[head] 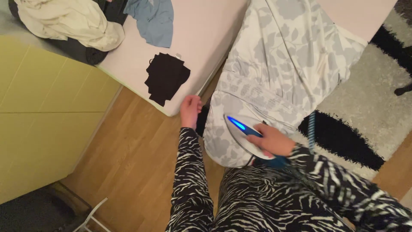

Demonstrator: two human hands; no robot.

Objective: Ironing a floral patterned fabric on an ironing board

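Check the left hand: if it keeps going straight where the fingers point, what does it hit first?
Likely the edge of the pale bed surface. The left hand points up-frame, fingertips near that edge, with the black folded garment just beyond to its left. Depth is unclear.

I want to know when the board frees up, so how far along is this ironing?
Looks done: a folded black garment lies on the pale bed. In hand: the right hand grips the white, blue-lit iron on the grey floral fabric; the left hand holds its edge. Left: a crumpled blue garment and cream pile.
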